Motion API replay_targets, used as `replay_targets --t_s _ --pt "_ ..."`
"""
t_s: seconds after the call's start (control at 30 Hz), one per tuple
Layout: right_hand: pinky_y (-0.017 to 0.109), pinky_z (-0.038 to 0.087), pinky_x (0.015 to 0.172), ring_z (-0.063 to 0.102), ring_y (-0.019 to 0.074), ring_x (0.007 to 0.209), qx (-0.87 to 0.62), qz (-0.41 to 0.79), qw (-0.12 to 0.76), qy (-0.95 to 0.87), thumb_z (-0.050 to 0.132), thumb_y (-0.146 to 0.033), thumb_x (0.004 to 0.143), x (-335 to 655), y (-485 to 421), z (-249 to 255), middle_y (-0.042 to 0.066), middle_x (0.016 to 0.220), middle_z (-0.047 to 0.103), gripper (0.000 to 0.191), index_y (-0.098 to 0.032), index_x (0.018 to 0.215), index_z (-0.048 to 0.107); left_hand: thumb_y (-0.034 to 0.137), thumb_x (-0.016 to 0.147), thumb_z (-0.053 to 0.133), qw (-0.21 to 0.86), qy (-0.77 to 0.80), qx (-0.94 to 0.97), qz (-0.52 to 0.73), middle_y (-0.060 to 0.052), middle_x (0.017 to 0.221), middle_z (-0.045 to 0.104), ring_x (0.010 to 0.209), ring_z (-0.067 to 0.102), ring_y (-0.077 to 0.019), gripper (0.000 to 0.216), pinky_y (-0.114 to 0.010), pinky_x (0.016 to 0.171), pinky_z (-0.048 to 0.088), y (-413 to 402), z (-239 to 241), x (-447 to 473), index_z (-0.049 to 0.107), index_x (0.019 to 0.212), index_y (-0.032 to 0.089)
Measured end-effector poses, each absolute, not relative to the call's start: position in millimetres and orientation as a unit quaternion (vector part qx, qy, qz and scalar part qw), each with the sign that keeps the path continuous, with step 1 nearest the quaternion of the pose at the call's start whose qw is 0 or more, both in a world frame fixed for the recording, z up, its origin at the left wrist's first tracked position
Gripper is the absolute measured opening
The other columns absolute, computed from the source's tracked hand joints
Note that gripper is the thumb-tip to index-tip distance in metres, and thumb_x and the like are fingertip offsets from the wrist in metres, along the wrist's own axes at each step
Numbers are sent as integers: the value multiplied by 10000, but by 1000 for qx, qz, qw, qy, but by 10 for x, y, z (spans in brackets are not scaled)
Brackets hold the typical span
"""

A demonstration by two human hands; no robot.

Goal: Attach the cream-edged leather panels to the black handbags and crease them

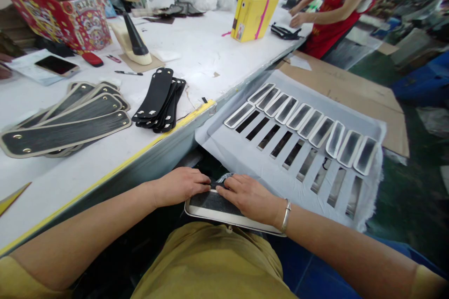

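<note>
Across my lap lies a flat dark panel with a pale border. My left hand is at its far edge, fingers closed on a small black strip. Close beside it, my right hand rests over the panel with fingers bent onto the same strip; a bracelet is on that wrist. Fingers partly hide the strip, so its full shape does not show. Something clear and shiny shows just behind the right fingertips. To the right, pale-rimmed dark pieces lie in a row on a grey slotted sheet.
On the white table are black straps, pale-edged dark straps, a phone, a pen, a red box and a yellow box. A co-worker in a red apron stands at the far right.
</note>
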State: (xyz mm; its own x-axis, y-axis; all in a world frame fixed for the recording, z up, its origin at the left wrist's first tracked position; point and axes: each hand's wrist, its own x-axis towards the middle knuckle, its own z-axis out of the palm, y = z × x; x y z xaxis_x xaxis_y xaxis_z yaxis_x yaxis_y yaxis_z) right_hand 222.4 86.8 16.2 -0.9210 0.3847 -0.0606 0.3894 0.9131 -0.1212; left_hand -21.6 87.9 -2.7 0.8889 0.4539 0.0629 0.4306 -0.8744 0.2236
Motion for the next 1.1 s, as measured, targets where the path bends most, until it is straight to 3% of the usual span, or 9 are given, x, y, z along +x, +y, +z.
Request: replay_targets --t_s 0.2,0.47,0.77,1.1 --pt "333 397 700 479 205 821 195 -49 24 979 439 -198 903 2110 822 185 89 920 566 310 -148 1197 524 208 906 446 58 248 967 29 -72 986 622 939 528 -179 234 -290 821 447 788 35 -171 628 1051 184" --pt "337 421 781 497 198 888 229 -59 1 972 428 -147 905 2536 736 142 102 992 587 280 -133 1161 541 186 915 410 72 258 963 44 -61 1043 606 993 496 -183 266 -291 872 409 746 4 -208 588 1113 181" --pt "358 436 772 510 223 929 273 -43 10 961 462 -136 876 2581 578 191 117 1033 595 284 -129 1146 548 179 864 504 36 291 956 -20 -57 929 615 953 511 -202 174 -332 831 385 659 155 -28 638 976 185" --pt "355 443 843 537 204 937 377 -83 -57 921 478 -72 838 3120 376 205 94 1030 623 292 -155 1095 591 86 846 434 38 355 934 25 -53 1074 634 1038 519 -197 365 -346 932 343 437 95 201 574 1165 194"
